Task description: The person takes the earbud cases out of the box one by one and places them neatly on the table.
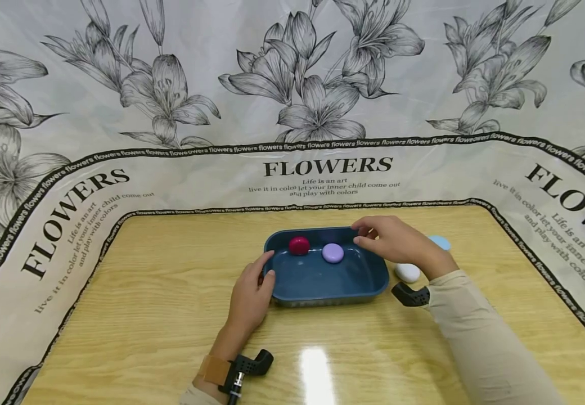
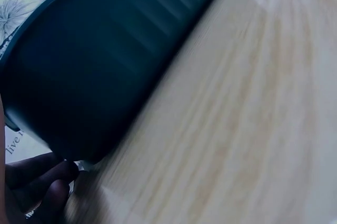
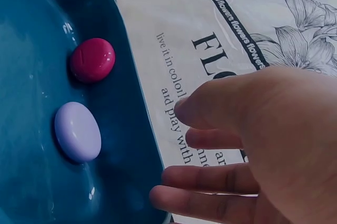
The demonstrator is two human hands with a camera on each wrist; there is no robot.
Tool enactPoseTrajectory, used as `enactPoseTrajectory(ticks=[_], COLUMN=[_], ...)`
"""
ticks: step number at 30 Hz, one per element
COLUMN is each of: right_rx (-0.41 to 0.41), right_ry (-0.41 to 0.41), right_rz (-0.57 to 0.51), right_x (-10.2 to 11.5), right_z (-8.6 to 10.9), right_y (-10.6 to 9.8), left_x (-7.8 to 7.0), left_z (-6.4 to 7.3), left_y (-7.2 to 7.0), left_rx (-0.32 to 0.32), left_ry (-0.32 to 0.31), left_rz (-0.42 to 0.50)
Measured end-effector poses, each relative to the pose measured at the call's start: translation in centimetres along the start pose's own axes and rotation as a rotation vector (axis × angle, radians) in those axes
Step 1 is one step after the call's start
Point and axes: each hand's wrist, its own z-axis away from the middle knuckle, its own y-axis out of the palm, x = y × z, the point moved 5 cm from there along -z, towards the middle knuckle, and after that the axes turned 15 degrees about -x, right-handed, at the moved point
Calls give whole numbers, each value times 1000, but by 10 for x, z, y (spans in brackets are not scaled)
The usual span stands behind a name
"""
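A dark blue rectangular tray [image 1: 318, 281] with rounded corners stands on the table. A glossy red rounded piece [image 3: 92, 60] and a smooth lilac oval piece [image 3: 78, 132] lie apart inside it. At the tray's left end, my left hand [image 1: 251, 292] rests with index finger and thumb against the rim; its other fingers are largely hidden in the head view. My right hand [image 1: 391, 239] hovers at the back right corner, fingers loosely bent and holding nothing. Below its wrist a white rounded piece [image 1: 407, 273] sits on the table.
A light blue piece [image 1: 440, 242] lies behind the right wrist, partly covered by it. Wood-grain table [image 1: 171, 270] surrounds the tray. A flower-printed sheet [image 1: 196, 174] rises behind and on both sides. Each wrist carries a black camera mount [image 1: 411, 294].
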Motion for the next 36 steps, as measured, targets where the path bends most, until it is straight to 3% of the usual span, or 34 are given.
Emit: enactPoseTrajectory(ticks=[12,17,21,36], right_rx=[66,61,106,203], right_ry=[-39,-51,-53,-42], right_rz=[-25,-26,-26,106], right_x=[8,12,16,17], right_z=[-7,-11,-15,-27], right_y=[9,9,15,29], left_x=[-1,-4,-3,0], left_z=[4,3,3,2], left_y=[6,4,1,0], left_rx=[-3,-12,-15,-8], left_ry=[-9,7,3,-13], left_rz=[10,10,1,-5])
